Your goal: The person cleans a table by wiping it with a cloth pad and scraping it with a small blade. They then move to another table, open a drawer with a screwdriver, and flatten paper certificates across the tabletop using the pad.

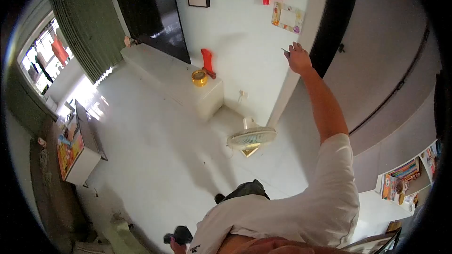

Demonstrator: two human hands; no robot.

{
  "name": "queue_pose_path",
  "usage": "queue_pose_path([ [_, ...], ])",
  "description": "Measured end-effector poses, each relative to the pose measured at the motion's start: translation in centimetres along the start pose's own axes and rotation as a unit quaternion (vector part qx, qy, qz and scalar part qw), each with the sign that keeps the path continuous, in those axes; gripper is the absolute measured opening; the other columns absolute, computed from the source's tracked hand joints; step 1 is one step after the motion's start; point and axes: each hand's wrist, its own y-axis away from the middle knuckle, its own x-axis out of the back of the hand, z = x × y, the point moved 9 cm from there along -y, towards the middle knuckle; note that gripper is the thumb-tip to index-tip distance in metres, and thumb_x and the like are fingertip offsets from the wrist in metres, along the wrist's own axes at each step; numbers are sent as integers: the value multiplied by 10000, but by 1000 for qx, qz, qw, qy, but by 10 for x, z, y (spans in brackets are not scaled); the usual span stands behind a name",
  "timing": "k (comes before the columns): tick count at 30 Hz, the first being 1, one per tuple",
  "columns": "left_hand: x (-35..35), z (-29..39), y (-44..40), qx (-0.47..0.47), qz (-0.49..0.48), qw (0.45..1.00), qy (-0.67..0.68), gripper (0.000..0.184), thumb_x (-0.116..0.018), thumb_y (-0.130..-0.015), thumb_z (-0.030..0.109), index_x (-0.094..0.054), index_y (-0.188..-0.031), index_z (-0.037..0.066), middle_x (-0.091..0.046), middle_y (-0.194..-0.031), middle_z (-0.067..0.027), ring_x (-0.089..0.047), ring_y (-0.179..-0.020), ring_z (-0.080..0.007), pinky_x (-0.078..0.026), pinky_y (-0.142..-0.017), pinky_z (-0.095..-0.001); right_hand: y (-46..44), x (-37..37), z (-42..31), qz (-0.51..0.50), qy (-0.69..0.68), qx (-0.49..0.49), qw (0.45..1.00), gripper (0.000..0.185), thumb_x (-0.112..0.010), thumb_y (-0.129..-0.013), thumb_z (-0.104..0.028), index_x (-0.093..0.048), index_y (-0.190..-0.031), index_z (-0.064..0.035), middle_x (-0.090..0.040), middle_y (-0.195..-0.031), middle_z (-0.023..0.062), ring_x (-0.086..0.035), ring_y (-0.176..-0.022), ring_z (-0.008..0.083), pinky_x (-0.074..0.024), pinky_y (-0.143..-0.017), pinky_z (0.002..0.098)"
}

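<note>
My right hand [297, 59] is stretched out and raised near the white wall, beside the dark door frame. Its fingers are closed around a thin, pointed object [284, 50], too small to name. Just above that hand, on the wall, is a flower-patterned frame around a white panel [287, 18]. Low at the bottom edge, my left hand [177, 246] shows only in part, apparently closed on a dark, rounded object [182, 235]. What kind of thing this is I cannot make out.
A standing fan [252, 138] is on the floor below my right arm. A low white cabinet [207, 98] carries a gold pot [199, 78] beneath the television [153, 16]. To the left stands a table [82, 167], and bookshelves [400, 186] are at right.
</note>
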Motion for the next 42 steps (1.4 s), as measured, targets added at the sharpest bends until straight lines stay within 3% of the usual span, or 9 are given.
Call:
queue_pose_path([
  [2, -18, 52, -56, -53, -62, 996, 25, 485, -532, -998, 373, -520, -1376, 71, -623, -1297, -157, -598, -1184, -348, -503, -998, -537, -34, -18, 6, -16, 12, -18, 1000, 500, -421, -1036, -369, -499, -1326, 31, -407, -1487, 232, -371, -1401, 368, -354, -1123, 477],
  [3, -19, 77, -68, -88, 72, 994, -1, 530, -536, -997, 416, -519, -1375, 45, -618, -1302, -163, -595, -1189, -349, -473, -1049, -530, -52, -30, 14, -19, 22, -26, 999, 517, -401, -1039, -380, -482, -1343, 30, -383, -1505, 233, -343, -1420, 368, -339, -1133, 480],
  [4, -45, 98, -99, -24, -93, 995, 22, 582, -518, -1002, 455, -457, -1432, 68, -563, -1377, -159, -590, -1199, -338, -455, -1077, -531, -69, -39, 19, -19, 33, -32, 999, 535, -381, -1042, -391, -465, -1360, 30, -359, -1523, 235, -315, -1440, 368, -325, -1143, 484],
  [7, -59, 117, -133, -61, 30, 997, 20, 554, -500, -1014, 433, -452, -1432, 71, -557, -1382, -157, -588, -1200, -338, -456, -1075, -528, -116, -53, 32, -28, 44, -52, 997, 576, -373, -1042, -386, -386, -1446, 25, -262, -1578, 221, -225, -1481, 351, -220, -1195, 480],
  [19, -272, -34, -41, 17, 59, 998, 20, 477, -476, -1030, 378, -482, -1371, 45, -577, -1343, -162, -588, -1197, -335, -452, -1072, -512, -190, -84, 56, 96, 92, -74, 988, 575, -483, -992, -262, -362, -1449, 63, -242, -1588, 228, -209, -1487, 354, -173, -1211, 482],
  [25, -320, -37, -32, 16, 49, 999, 13, 442, -464, -1037, 351, -497, -1341, 32, -586, -1323, -164, -587, -1195, -333, -450, -1070, -504, -161, -121, 36, 115, 47, -24, 992, 565, -514, -975, -212, -371, -1431, 92, -290, -1556, 260, -237, -1474, 369, -184, -1210, 487],
  [35, -301, -26, 4, -29, 66, 995, 65, 389, -444, -1050, 306, -522, -1290, 10, -602, -1290, -168, -587, -1193, -331, -446, -1068, -491, -155, -111, 3, 180, -8, -17, 984, 523, -611, -945, -258, -496, -1367, 29, -362, -1493, 302, -298, -1424, 430, -237, -1177, 511],
  [39, -235, -28, 74, -105, 63, 978, 167, 371, -436, -1056, 288, -532, -1270, 1, -608, -1277, -170, -587, -1192, -330, -445, -1067, -486, -112, -193, -87, 135, -243, 64, 958, 402, -631, -878, 9, -561, -1272, 47, -435, -1474, 217, -386, -1365, 413, -370, -1106, 467],
  [42, -190, -47, 91, -118, 135, 963, 201, 359, -442, -1053, 260, -509, -1292, 0, -601, -1287, -165, -591, -1181, -313, -437, -1081, -463, -13, -250, -145, 19, -388, 117, 914, 299, -570, -908, 31, -586, -1206, 24, -509, -1361, 252, -467, -1267, 417, -408, -1066, 462],
])
